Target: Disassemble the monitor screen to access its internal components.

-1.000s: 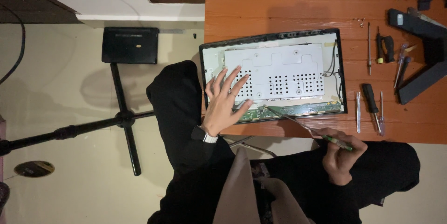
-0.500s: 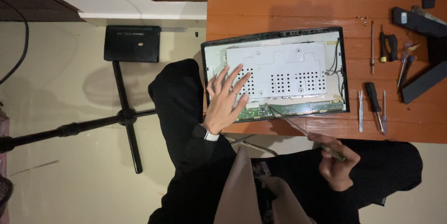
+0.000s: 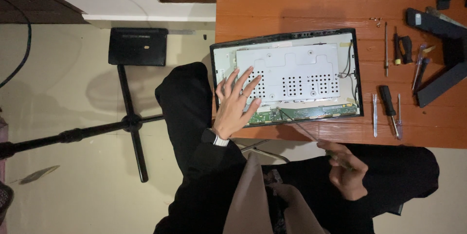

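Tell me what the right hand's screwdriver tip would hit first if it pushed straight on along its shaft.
The right hand aims the screwdriver up-left; the tip is already at the green circuit board on the opened monitor, so probably that board, then the metal shield.

Opened-up monitor (image 3: 287, 76) lying face down on the orange wood worktop (image 3: 301, 0), metal shield plate showing. Left hand (image 3: 235, 105) is flat on its lower left corner, fingers spread. Right hand (image 3: 346, 170) grips a long screwdriver (image 3: 304, 129), tip on the green board strip (image 3: 301, 114) at the near edge. Spare screwdrivers (image 3: 389, 107) and a black stand (image 3: 440, 52) sit off to the right. Tripod (image 3: 97, 127) on the floor.
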